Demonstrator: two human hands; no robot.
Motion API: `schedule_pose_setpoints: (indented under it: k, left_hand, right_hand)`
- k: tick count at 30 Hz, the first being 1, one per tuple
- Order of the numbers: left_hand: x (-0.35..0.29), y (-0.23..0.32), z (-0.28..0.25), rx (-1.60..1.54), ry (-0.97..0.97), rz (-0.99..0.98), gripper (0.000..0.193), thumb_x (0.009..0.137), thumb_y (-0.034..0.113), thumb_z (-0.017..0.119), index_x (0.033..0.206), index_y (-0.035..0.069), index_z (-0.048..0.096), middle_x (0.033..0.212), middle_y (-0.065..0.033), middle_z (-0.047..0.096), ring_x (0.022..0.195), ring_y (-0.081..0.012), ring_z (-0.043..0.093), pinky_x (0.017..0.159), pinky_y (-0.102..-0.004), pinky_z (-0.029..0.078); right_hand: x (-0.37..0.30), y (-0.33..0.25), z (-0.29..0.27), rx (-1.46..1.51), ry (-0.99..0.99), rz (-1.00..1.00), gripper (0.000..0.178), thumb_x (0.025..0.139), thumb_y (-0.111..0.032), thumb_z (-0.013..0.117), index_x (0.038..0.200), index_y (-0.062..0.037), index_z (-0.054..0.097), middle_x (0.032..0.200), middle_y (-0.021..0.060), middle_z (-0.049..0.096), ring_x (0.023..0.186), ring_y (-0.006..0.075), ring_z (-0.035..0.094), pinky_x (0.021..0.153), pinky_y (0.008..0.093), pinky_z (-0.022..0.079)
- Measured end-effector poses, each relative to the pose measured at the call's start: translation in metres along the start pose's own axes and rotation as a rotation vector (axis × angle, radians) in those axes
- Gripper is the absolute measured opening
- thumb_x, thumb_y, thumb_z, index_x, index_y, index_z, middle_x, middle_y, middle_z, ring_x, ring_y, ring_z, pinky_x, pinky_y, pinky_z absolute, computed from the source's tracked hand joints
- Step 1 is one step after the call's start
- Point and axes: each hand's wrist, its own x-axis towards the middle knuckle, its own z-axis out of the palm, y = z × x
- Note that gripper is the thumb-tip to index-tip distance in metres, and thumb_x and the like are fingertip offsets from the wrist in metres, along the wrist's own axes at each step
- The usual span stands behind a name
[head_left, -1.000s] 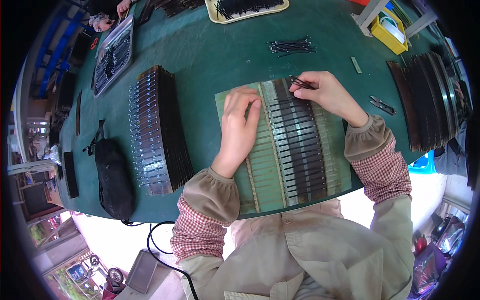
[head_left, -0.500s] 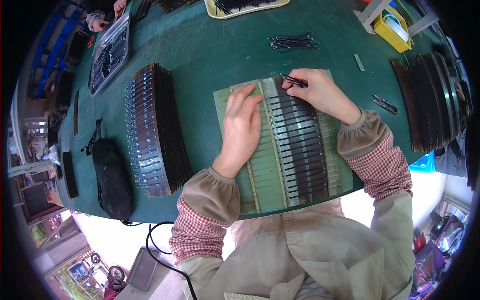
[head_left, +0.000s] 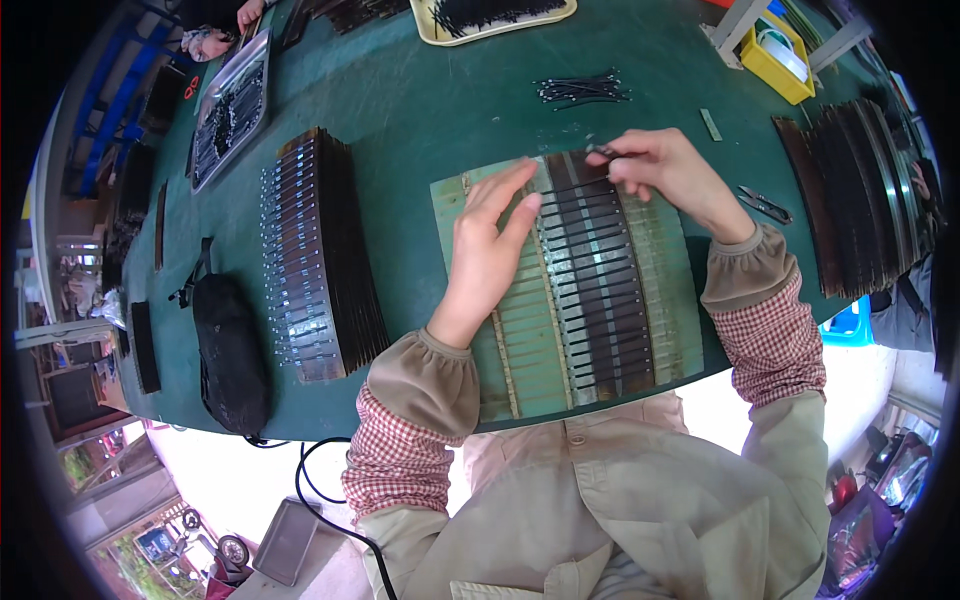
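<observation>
In front of me lies a light green board (head_left: pixel 675 300) with ridged strips along it. On it is a dark strip (head_left: pixel 625 350), crossed by several short black wires (head_left: pixel 600 285) in parallel rows. My left hand (head_left: pixel 485 240) rests on the board's left part, fingers stretched out and thumb apart, its fingertips by the upper end of the ridged strip. Over the top of the dark strip, my right hand (head_left: pixel 660 175) pinches a few short black wires (head_left: pixel 602 152), blurred by motion. A loose bundle of similar wires (head_left: pixel 582 88) lies beyond the board.
To the left stand a stack of wired dark strips (head_left: pixel 325 260), a black pouch (head_left: pixel 228 345) and a metal tray of wires (head_left: pixel 230 120). Snips (head_left: pixel 765 205), another strip stack (head_left: pixel 860 200) and a yellow bin (head_left: pixel 775 65) are at right. Another person's hand (head_left: pixel 250 14) shows at far left.
My right hand has moved right across the top of the dark strip, with the wires still in its fingers. My left hand has shifted slightly, its thumb spreading toward the dark strip.
</observation>
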Motion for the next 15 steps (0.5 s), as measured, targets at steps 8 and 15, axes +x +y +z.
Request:
schedule_pose_setpoints:
  k: [8,15]
  left_hand:
    - [0.006,0.004,0.007,-0.504,-0.078,-0.326,0.011,0.082,0.006,0.063,0.088,-0.001,0.058,0.091,-0.0084,0.061,0.087,-0.0137,0.056,0.081,-0.026,0.043]
    - [0.005,-0.007,0.003,-0.49,0.044,-0.318,0.006,0.081,0.002,0.061,0.085,-0.002,0.058,0.089,-0.0097,0.061,0.089,-0.0177,0.057,0.081,-0.0287,0.044]
  right_hand:
    - [-0.001,-0.027,0.024,-0.001,-0.224,0.053,0.014,0.08,-0.008,0.063,0.089,0.0033,0.064,0.071,0.0028,0.061,0.055,0.0053,0.049,0.05,0.0201,0.039]
    - [0.011,0.001,0.01,0.059,-0.113,0.059,0.015,0.081,-0.007,0.063,0.094,0.002,0.064,0.079,0.002,0.063,0.068,0.004,0.054,0.06,0.0178,0.045]
